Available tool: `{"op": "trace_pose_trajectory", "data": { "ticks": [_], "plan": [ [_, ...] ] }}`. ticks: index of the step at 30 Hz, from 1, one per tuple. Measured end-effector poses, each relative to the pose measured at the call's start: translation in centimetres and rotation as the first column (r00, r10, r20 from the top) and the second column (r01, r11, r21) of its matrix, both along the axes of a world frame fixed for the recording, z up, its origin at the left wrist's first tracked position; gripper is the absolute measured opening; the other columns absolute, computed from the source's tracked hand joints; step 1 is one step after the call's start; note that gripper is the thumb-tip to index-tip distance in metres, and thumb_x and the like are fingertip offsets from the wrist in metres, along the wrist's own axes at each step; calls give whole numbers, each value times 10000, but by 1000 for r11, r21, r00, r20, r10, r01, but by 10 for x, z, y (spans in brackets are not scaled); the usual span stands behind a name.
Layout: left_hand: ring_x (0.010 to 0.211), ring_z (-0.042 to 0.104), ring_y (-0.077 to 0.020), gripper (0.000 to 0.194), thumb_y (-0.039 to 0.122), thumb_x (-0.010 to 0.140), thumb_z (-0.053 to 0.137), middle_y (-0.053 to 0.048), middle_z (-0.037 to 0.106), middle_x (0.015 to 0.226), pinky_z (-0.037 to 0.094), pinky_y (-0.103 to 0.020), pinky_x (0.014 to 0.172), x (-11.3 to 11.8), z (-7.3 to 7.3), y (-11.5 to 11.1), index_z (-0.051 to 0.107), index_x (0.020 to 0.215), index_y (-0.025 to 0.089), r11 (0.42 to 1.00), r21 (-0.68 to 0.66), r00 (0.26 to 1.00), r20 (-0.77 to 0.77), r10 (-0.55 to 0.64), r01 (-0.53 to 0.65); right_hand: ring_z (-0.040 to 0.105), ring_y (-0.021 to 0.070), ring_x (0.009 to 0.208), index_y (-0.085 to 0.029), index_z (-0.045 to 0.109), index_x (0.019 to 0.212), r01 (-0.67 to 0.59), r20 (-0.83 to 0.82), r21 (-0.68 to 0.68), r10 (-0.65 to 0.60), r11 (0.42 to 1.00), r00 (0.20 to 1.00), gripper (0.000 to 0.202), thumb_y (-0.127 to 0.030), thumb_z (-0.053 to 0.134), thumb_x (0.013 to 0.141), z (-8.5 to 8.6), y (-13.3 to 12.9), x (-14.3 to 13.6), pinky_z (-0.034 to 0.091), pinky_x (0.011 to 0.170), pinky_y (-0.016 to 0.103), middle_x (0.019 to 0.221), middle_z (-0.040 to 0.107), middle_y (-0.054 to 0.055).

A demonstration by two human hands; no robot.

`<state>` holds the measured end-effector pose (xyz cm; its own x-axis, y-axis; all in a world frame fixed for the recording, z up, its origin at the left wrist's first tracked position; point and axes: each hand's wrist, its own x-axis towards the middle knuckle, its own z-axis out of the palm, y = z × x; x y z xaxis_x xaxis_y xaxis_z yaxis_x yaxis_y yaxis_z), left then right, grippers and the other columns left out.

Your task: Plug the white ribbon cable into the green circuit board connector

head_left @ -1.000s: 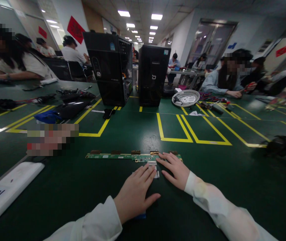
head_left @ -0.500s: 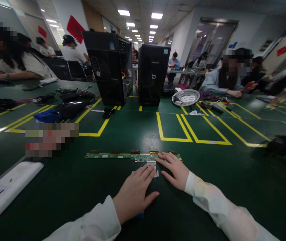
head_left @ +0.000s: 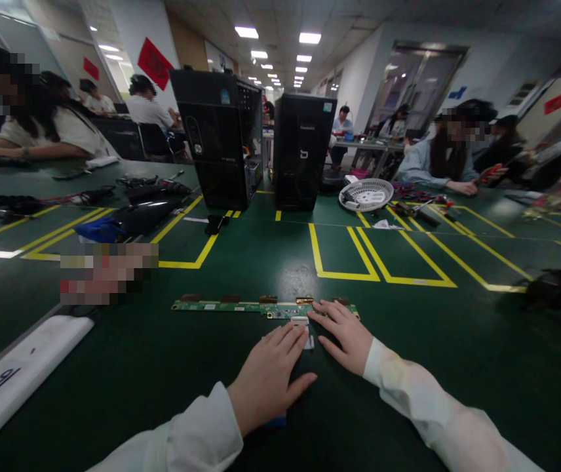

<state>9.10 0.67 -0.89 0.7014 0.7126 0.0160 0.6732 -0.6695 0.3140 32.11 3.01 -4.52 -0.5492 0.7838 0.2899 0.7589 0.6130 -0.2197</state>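
A long, narrow green circuit board (head_left: 248, 307) lies crosswise on the dark green table, with several brown-gold tabs along its far edge. At its near edge sits a white ribbon cable (head_left: 301, 322). My left hand (head_left: 275, 367) lies over that cable, fingers stretched forward and thumb apart, hiding much of it. On the right part of the board rest the fingertips of my right hand (head_left: 342, 331), which is spread out and palm down. A small blue thing (head_left: 276, 421) shows under my left wrist; its kind is hidden.
Two black computer towers (head_left: 219, 141) (head_left: 301, 154) stand at the back. A white plastic basket (head_left: 366, 195) is beside them. Yellow tape (head_left: 349, 275) marks the table. A long white case (head_left: 25, 377) lies at left, and cables (head_left: 78, 196) lie farther back. Other people sit around.
The whole view has shifted slightly, with the scene sitting a little farther right and lower. Both hands keep their places at the board and the cable.
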Motion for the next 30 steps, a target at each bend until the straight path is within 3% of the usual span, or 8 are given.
{"op": "trace_pose_trajectory", "data": {
  "ticks": [13, 18, 23, 27, 30],
  "plan": [
    [1356, 356, -277, 680, 606, 898, 350, -91, 409, 1475, 357, -476, 1073, 2, -13, -5, 344, 1439, 193, 997, -8, 993, 88, 73, -73, 389, 276, 1290, -201, 479, 1355, -1, 9, -7, 1, 1000, 1000, 483, -282, 482, 878, -3, 3, 1, 331, 1072, 516, 1354, 492, 122],
    [1361, 352, -253, 611, 557, 925, 343, -72, 406, 1479, 341, -461, 1092, -4, -13, 1, 353, 1435, 220, 999, -10, 990, 137, 34, -33, 400, 276, 1281, -199, 481, 1354, -7, 9, 15, 6, 1000, 1000, 477, -297, 476, 887, -6, 5, 2, 330, 1071, 519, 1346, 497, 130],
    [1299, 427, -202, 472, 422, 963, 351, -52, 423, 1454, 384, -394, 1063, -32, -4, 17, 383, 1405, 259, 1000, 3, 972, 235, 0, -1, 398, 281, 1287, -180, 482, 1349, -7, 25, 47, 6, 999, 1000, 461, -310, 449, 907, -10, 6, 4, 325, 1074, 528, 1359, 486, 137],
    [1118, 540, -171, 322, 319, 968, 363, -45, 549, 1250, 461, -340, 953, -66, 1, 26, 554, 1220, 256, 1000, 8, 961, 276, 7, -10, 356, 280, 1328, -182, 493, 1336, -16, 10, 91, 15, 996, 1000, 430, -290, 401, 930, -8, 5, 2, 292, 1086, 554, 1375, 474, 140],
    [1028, 557, -159, 286, 279, 964, 367, -49, 563, 1157, 477, -310, 888, -88, -2, 28, 592, 1135, 236, 1000, -5, 958, 286, 20, -19, 326, 254, 1354, -211, 486, 1349, -81, -1, 77, 82, 994, 997, 424, -280, 370, 947, -2, 1, -6, 271, 1103, 533, 1416, 440, 123]
  ]
}}
